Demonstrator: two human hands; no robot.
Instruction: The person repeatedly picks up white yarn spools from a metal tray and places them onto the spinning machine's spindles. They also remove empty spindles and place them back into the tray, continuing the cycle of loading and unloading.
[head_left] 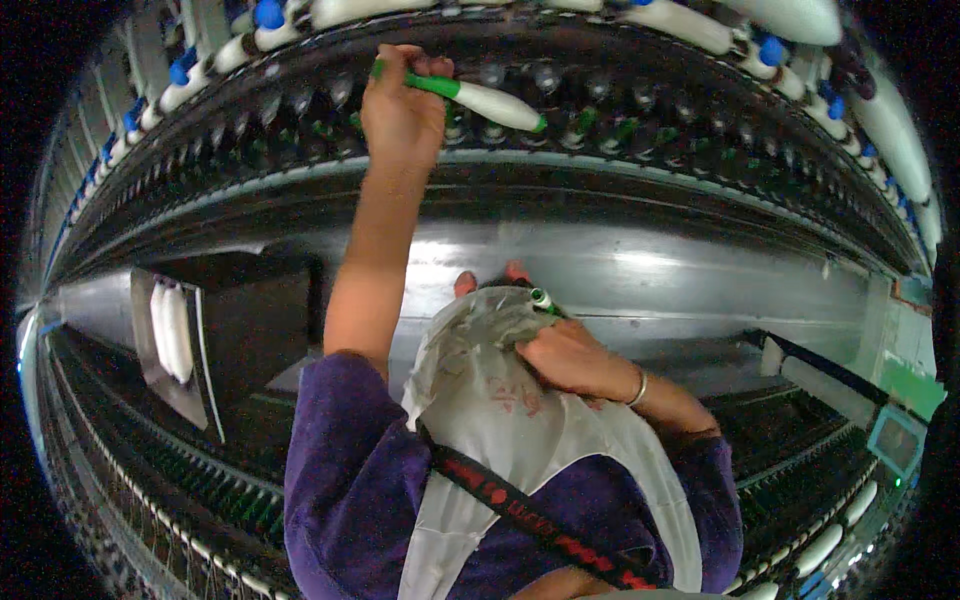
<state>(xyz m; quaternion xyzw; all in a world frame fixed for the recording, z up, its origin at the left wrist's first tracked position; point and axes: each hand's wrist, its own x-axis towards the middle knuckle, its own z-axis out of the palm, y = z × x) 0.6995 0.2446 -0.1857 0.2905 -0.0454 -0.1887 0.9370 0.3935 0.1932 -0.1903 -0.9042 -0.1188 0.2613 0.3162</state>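
My left hand [400,110] reaches up to the row of spindles, its fingers closed round the green end of a yarn bobbin [495,105]. White yarn covers the rest of this bobbin, which tilts down to the right to a green tip. My right hand [572,358], with a bangle at the wrist, rests against the whitish apron [505,375] at my waist. Its fingers are hidden by the apron's folds. Beside that hand, the green and white end of another bobbin [541,299] pokes out of the gathered cloth.
Green-tubed spindles [580,125] line the machine ahead. Above them hang large white rovings [690,28] with blue holders [270,14]. A dark open box [205,350] with white rolls [172,330] stands at left. Another spinning frame [200,470] runs behind me. My feet show on the shiny floor [640,265].
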